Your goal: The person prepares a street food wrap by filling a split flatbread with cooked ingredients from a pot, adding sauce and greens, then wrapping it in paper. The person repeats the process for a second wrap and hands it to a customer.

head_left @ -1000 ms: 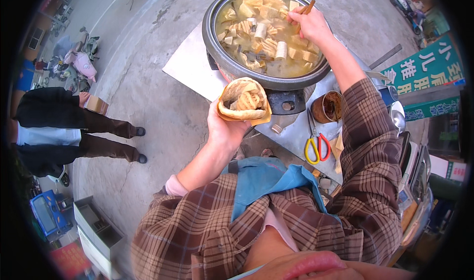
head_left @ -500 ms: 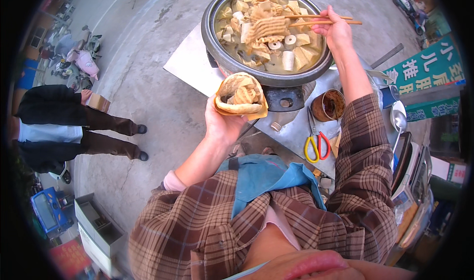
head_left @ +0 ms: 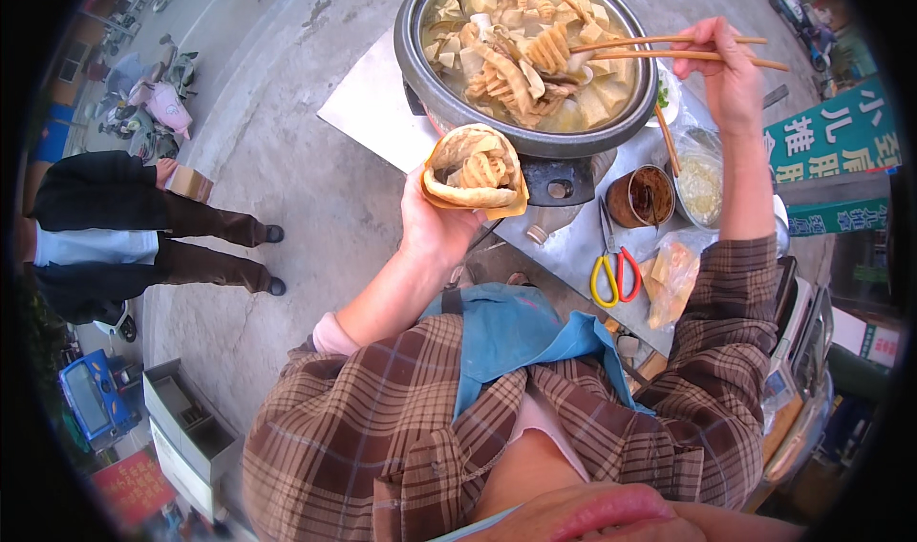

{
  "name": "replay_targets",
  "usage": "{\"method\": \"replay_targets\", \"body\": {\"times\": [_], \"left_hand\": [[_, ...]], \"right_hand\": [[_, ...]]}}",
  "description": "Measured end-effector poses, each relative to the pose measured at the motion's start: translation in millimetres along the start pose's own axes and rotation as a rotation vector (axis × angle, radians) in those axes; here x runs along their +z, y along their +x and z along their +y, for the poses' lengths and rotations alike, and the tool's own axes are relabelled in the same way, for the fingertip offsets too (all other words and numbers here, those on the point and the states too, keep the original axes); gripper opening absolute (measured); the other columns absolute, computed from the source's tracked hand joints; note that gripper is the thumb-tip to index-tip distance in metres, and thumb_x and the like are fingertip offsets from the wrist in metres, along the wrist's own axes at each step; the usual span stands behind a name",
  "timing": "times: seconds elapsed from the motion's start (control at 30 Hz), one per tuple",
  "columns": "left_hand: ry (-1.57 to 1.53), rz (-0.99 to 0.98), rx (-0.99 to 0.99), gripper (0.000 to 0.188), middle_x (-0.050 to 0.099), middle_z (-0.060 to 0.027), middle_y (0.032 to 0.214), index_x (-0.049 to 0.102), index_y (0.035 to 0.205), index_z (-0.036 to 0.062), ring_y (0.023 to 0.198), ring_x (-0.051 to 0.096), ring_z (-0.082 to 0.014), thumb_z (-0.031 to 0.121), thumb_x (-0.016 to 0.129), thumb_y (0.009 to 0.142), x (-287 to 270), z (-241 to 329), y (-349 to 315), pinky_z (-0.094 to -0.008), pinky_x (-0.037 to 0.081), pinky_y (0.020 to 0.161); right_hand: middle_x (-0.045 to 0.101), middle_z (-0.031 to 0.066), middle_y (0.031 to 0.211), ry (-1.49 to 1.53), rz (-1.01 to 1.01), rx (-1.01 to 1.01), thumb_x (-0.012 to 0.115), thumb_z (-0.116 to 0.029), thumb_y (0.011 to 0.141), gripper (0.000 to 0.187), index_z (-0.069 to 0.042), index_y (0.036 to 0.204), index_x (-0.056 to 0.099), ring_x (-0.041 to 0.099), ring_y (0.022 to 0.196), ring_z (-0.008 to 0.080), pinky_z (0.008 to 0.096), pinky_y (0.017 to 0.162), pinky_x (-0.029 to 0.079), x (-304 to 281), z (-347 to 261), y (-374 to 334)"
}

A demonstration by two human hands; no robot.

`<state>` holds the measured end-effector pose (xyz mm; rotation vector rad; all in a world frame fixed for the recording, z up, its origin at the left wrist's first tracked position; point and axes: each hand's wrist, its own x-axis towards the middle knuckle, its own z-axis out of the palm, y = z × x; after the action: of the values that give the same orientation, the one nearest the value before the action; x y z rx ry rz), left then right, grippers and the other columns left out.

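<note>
Wooden chopsticks (head_left: 669,50) sit pinched in the right hand (head_left: 728,69), their tips gripping a ridged tofu piece (head_left: 551,48) above the broth of a large grey pot (head_left: 535,60). The left hand (head_left: 435,232) curls closed under a folded flatbread (head_left: 473,171) stuffed with filling, held just beside the pot's near rim. On the metal counter (head_left: 382,112), yellow-and-red scissors (head_left: 616,275) lie near a brown sauce jar (head_left: 640,196).
</note>
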<state>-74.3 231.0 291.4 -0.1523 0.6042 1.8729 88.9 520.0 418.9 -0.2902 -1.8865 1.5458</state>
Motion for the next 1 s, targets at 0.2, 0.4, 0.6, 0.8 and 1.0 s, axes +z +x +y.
{"method": "replay_targets", "body": {"times": [0.2, 0.4, 0.6, 0.8, 1.0], "left_hand": [[-0.015, 0.043, -0.01, 0.053, 0.049, -0.0129, 0.126, 0.042, 0.126, 0.0064, 0.113, 0.05, -0.032, 0.041, 0.024, 0.09, -1, -1, 4, -0.0515, 0.042, 0.092], [0.0, 0.024, -0.018, 0.049, 0.051, -0.0097, 0.124, 0.046, 0.123, 0.0086, 0.113, 0.05, -0.0287, 0.041, 0.027, 0.09, 1, 13, 10, -0.0486, 0.041, 0.091], [-0.046, 0.026, -0.053, 0.049, 0.05, -0.0097, 0.125, 0.045, 0.123, 0.009, 0.114, 0.049, -0.0285, 0.041, 0.028, 0.09, -7, 15, 18, -0.0498, 0.04, 0.093], [-0.025, 0.043, -0.04, 0.049, 0.05, -0.0102, 0.124, 0.045, 0.124, 0.0088, 0.113, 0.05, -0.0291, 0.041, 0.028, 0.09, -19, 23, 14, -0.0497, 0.041, 0.092], [-0.04, 0.04, -0.05, 0.051, 0.049, -0.0118, 0.125, 0.044, 0.125, 0.0075, 0.114, 0.049, -0.0301, 0.04, 0.025, 0.09, -25, 50, -10, -0.0508, 0.04, 0.093]], "right_hand": [[0.059, 0.009, 0.075, -0.36, 0.033, -0.073, 0.039, -0.028, 0.096, 0.034, -0.002, 0.082, 0.057, 0.053, 0.057, 0.0119, 0.0224, 0.054, 0.042, -6, -51, 10], [0.061, 0.0101, 0.07, -0.363, 0.16, 0.013, 0.046, -0.023, 0.092, 0.03, 0.0, 0.083, 0.061, 0.056, 0.052, 0.015, 0.0239, 0.047, 0.045, 31, -23, 62], [0.061, 0.0065, 0.074, -0.627, -0.106, 0.256, 0.053, -0.022, 0.084, 0.022, -0.003, 0.084, 0.065, 0.051, 0.048, 0.0112, 0.0248, 0.046, 0.042, 91, 80, 111], [0.06, 0.0095, 0.068, -0.443, 0.002, 0.361, 0.055, -0.026, 0.086, 0.028, 0.0, 0.078, 0.062, 0.052, 0.045, 0.0145, 0.0271, 0.046, 0.044, 93, 127, 125], [0.059, 0.0136, 0.067, 0.025, 0.231, 0.475, 0.051, -0.03, 0.09, 0.032, -0.001, 0.075, 0.055, 0.057, 0.048, 0.0167, 0.0226, 0.044, 0.048, 94, 117, 103]]}}
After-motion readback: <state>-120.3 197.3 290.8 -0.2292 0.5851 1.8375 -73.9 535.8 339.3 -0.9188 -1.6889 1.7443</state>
